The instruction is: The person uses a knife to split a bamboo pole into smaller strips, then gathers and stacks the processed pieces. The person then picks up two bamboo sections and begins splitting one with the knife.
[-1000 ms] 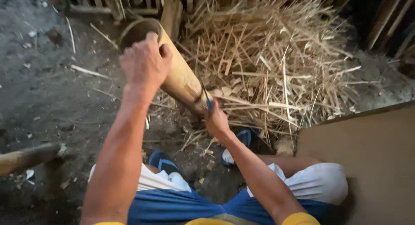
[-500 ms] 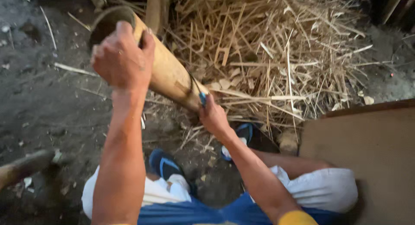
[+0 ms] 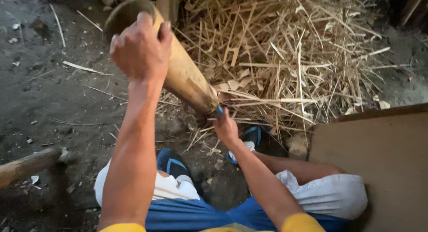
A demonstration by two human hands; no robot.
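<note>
Beyond your fingers, filling the upper right of the view, lies a big heap of split bamboo strips and shavings on the dark earth floor. To the right of your right hand, low in the view, sits a flat brown board, well apart from your fingers. Between your two hands runs a thick bamboo section, tilted, its hollow open end raised toward the upper left and its lower end down near the heap's edge. Your left hand is clenched over the upper end of the bamboo, fingers wrapped across its top just below the open rim. Your right hand is at the lower end, fingers closed around a small blue-handled tool whose tip meets the bamboo's bottom edge; you cannot tell what kind of blade it carries, since the hand and the bamboo hide it. Below your right fingers your blue sandals rest on the ground among scattered chips. Far to the left of your left hand lies a short wooden log.
</note>
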